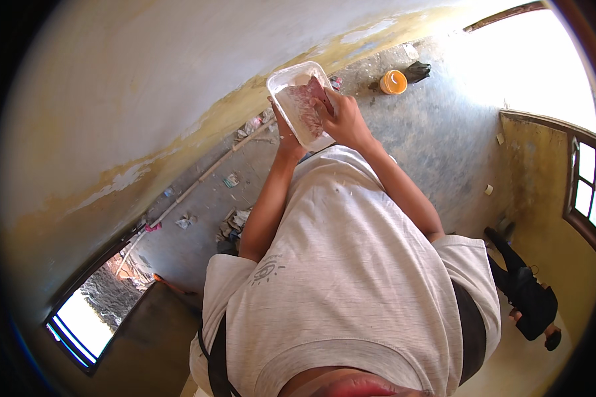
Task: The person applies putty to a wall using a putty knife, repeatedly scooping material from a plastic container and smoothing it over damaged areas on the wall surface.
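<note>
A white rectangular plastic tub (pixel 284 100) is held up in front of my chest, tilted so that its inside shows. Whitish paste is smeared over its bottom and walls. My left hand (pixel 284 134) grips the tub from its left side and from beneath; part of its fingers are hidden behind the tub. In my right hand (pixel 346 120) is a flat reddish-brown scraper (pixel 316 90), its blade inside the tub against the smeared bottom. The fingers of that hand are closed round the scraper's near end.
Close on the left runs a wall (pixel 172 112) with peeling, stained paint. Along its foot lies a long pole (pixel 208 173) amid scraps and crumpled rags (pixel 232 228). Farther off stand an orange bucket (pixel 393 82) and a black plastic bag (pixel 417 71). A person in black (pixel 533 298) is at the right.
</note>
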Tool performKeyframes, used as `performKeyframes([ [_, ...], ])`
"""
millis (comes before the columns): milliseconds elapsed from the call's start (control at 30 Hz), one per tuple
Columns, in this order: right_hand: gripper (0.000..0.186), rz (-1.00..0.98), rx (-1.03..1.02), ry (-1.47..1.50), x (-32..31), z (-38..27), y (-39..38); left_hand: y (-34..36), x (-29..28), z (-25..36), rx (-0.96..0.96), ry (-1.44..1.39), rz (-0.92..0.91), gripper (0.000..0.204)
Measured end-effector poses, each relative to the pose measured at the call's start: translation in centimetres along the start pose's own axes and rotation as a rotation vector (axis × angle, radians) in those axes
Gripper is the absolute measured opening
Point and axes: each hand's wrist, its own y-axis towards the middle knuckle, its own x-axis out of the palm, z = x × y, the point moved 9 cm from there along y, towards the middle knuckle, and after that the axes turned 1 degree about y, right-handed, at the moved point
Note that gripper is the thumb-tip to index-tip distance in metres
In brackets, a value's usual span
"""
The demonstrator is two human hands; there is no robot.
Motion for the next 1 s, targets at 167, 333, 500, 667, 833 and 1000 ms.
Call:
performKeyframes([
  [167, 0.022, 0.025, 0.083, 0.068, -2.0, 2.2, 1.3, 2.0, 0.2, -1.1, -0.102, 0.170, 0.218, 0.089],
  [333, 0.028, 0.027, 0.162, 0.236, -2.9, 5.6, 2.3, 4.4, 0.6, -2.1, -0.165, 0.202, 0.194, 0.096],
  [500, 0.034, 0.003, 0.198, 0.321, -4.3, 7.4, 3.3, 6.2, 0.9, -3.8, -0.215, 0.083, 0.146, 0.098],
  [667, 0.033, -0.045, 0.190, 0.361, -5.7, 7.4, 4.1, 7.1, 0.3, -4.6, -0.202, 0.069, 0.162, 0.096],
  [833, 0.031, -0.114, 0.158, 0.351, -6.2, 8.5, 5.4, 8.0, 1.5, -4.5, -0.141, 0.098, 0.159, 0.097],
  [1000, 0.029, -0.166, 0.153, 0.453, -6.3, 8.2, 5.6, 8.0, 1.4, -5.0, -0.106, 0.110, 0.155, 0.098],
])
